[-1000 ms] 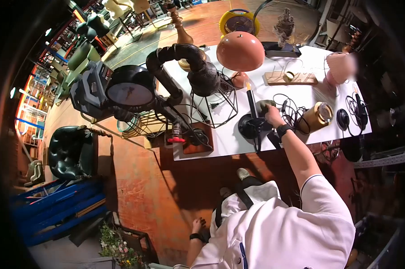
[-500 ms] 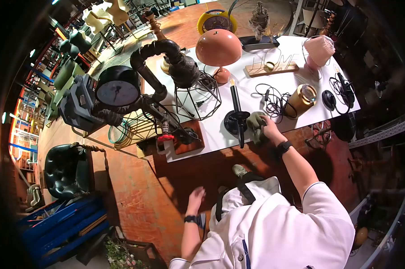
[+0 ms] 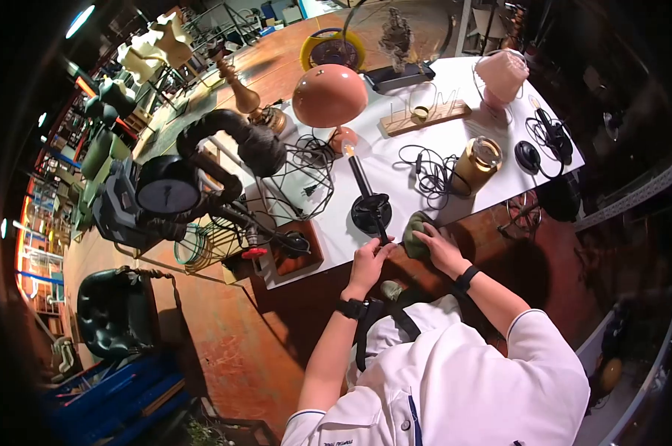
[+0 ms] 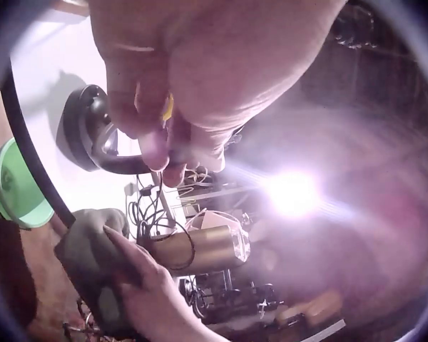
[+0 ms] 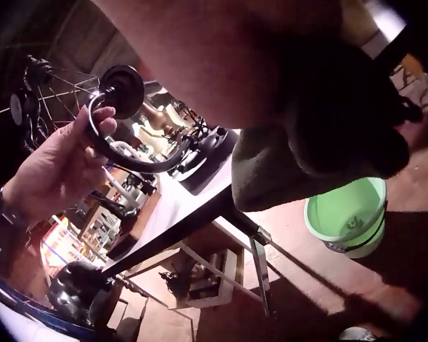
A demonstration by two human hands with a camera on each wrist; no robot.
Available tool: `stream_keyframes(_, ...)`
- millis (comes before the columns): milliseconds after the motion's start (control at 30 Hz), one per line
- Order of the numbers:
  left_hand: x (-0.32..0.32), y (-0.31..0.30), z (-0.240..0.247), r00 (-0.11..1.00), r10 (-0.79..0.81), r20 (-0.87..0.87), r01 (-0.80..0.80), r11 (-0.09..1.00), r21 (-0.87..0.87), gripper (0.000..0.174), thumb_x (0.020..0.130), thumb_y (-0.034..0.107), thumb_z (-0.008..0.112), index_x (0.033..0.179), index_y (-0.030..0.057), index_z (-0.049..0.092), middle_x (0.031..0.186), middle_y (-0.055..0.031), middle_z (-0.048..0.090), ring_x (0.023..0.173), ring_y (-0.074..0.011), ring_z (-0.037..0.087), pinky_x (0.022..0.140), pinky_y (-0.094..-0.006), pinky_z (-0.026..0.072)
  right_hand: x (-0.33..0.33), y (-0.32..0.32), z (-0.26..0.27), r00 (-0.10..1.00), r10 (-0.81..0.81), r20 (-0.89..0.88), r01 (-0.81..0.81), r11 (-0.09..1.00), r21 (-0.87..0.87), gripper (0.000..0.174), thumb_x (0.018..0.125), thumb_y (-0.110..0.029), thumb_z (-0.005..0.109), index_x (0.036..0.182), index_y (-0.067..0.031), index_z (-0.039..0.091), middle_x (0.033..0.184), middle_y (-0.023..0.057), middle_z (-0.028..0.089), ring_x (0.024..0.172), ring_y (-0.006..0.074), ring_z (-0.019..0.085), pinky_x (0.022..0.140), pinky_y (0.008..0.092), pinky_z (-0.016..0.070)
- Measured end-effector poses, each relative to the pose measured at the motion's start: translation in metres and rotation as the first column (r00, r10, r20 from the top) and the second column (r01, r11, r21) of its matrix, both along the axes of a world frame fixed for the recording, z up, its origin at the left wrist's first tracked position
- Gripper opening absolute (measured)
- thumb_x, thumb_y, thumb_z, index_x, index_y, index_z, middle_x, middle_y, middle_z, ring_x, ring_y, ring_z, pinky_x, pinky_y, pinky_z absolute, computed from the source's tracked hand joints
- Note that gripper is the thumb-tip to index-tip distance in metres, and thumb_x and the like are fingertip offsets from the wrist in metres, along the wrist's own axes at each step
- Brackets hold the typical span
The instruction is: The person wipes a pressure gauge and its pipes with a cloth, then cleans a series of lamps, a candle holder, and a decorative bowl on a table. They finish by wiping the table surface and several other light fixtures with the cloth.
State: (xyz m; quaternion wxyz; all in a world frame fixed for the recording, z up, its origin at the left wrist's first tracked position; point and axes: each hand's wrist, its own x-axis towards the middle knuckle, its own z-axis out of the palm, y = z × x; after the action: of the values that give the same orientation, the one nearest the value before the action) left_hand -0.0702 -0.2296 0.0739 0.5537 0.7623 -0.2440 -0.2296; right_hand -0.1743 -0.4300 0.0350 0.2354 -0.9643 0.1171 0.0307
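Note:
A black candle-style lamp [image 3: 360,177] with a round base lies at the table's front edge. My left hand [image 3: 366,269] pinches its curved arm, and the left wrist view shows the fingers [image 4: 155,146] around that black arm [image 4: 125,164]. Just to the right, my right hand [image 3: 444,253] grips a grey-green cloth [image 3: 416,236], which hangs at the table edge beside the lamp. The same cloth [image 5: 264,171] shows in the right wrist view, where shadow hides most of the right fingers; the left hand [image 5: 60,165] holds the arm there.
Behind the lamp stand a pink dome lamp [image 3: 329,95], a gold cylinder [image 3: 477,167] with coiled cable, and a wooden sign [image 3: 425,117]. Dark pipe lamps [image 3: 236,141] crowd the left side of the white table [image 3: 403,182]. A green bucket [image 5: 349,214] is on the floor.
My left hand has come up from beside the body and taken hold of the lamp's curved arm. The right hand has drawn the cloth down to the table edge. The head view has shifted.

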Motion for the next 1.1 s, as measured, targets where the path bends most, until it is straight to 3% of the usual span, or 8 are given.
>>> stream_keyframes(133,0.003,-0.009,-0.006,0.999,0.0,-0.044,-0.003,0.998,-0.066,0.022,0.09,0.015,0.062,0.106,0.0006,0.065,0.083,-0.0096,0.069,0.07,-0.0149,0.063,0.066,-0.0281,0.0492,0.0,0.004,0.0,0.997,0.073,0.023,-0.076,0.988,0.137,0.061,0.079,-0.002,0.056,0.135,-0.0256,0.047,0.141,0.0065,0.039,0.115,0.0347,0.049,0.094,0.0481,0.041)
stream_keyframes(233,0.005,-0.007,0.002,0.997,0.015,-0.072,-0.015,1.0,0.005,0.021,0.091,0.014,0.061,0.107,0.0005,0.064,0.09,-0.0056,0.07,0.078,-0.0113,0.062,0.074,-0.0253,0.0492,-0.005,-0.006,-0.008,0.989,0.149,0.01,-0.145,0.976,-0.163,0.06,0.08,-0.014,0.062,0.137,-0.0232,0.045,0.14,0.0107,0.038,0.107,0.0333,0.053,0.091,0.0451,0.0429)
stream_keyframes(400,0.001,-0.001,-0.004,0.996,0.088,-0.029,-0.09,0.994,-0.055,0.026,0.087,0.016,0.067,0.108,0.0015,0.064,0.086,-0.0081,0.07,0.074,-0.0134,0.064,0.068,-0.0266,0.0496,-0.034,-0.075,-0.03,0.97,0.015,0.243,0.035,0.979,-0.2,0.052,0.072,0.001,0.053,0.119,-0.0199,0.063,0.123,0.013,0.055,0.108,0.0349,0.052,0.086,0.0423,0.0463)
stream_keyframes(433,0.0,0.004,-0.003,0.994,0.1,-0.036,-0.1,0.995,-0.018,0.027,0.087,0.016,0.067,0.11,0.001,0.063,0.088,-0.0082,0.07,0.076,-0.0134,0.064,0.071,-0.0263,0.0498,-0.045,-0.088,-0.036,0.993,-0.082,0.088,0.105,0.944,-0.312,0.044,0.072,-0.003,0.056,0.113,-0.0174,0.064,0.125,0.0105,0.053,0.103,0.0313,0.053,0.081,0.0433,0.0466)
stream_keyframes(667,-0.041,0.083,-0.055,0.918,0.271,-0.291,-0.258,0.963,0.081,0.027,0.092,0.013,0.06,0.116,0.0001,0.059,0.106,-0.0084,0.066,0.094,-0.015,0.063,0.085,-0.0271,0.049,-0.072,-0.2,-0.031,0.923,-0.385,0.0,0.351,0.841,-0.411,0.068,0.072,0.001,0.057,0.133,-0.0283,0.049,0.136,0.0053,0.047,0.105,0.0319,0.054,0.083,0.0422,0.0473)
stream_keyframes(800,-0.087,0.153,-0.117,0.806,0.475,-0.354,-0.345,0.862,0.373,0.03,0.094,0.018,0.057,0.12,0.0031,0.057,0.108,-0.0065,0.065,0.091,-0.0139,0.061,0.078,-0.0281,0.0498,-0.052,-0.228,-0.015,0.89,-0.445,0.097,0.436,0.772,-0.462,0.061,0.075,-0.002,0.055,0.13,-0.0295,0.052,0.134,0.0041,0.049,0.106,0.031,0.054,0.085,0.0414,0.0465)
stream_keyframes(933,-0.139,0.196,-0.152,0.598,0.648,-0.471,-0.365,0.744,0.56,0.031,0.095,0.019,0.053,0.123,0.0048,0.053,0.104,-0.0052,0.064,0.082,-0.011,0.06,0.065,-0.0246,0.0486,-0.023,-0.255,-0.034,0.992,-0.042,0.121,0.106,0.797,-0.595,0.05,0.077,-0.011,0.055,0.122,-0.0316,0.059,0.131,0.0,0.053,0.104,0.0257,0.054,0.085,0.0394,0.0453)
stream_keyframes(1100,-0.218,0.229,-0.191,0.371,0.724,-0.582,-0.31,0.687,0.657,0.022,0.095,0.021,0.051,0.11,0.0076,0.059,0.092,-0.004,0.063,0.075,-0.0151,0.061,0.06,-0.0308,0.0511,-0.001,-0.284,-0.021,0.959,-0.282,0.013,0.241,0.794,-0.558,0.052,0.079,-0.008,0.052,0.126,-0.0288,0.058,0.131,0.005,0.052,0.107,0.0292,0.054,0.084,0.0427,0.0461)
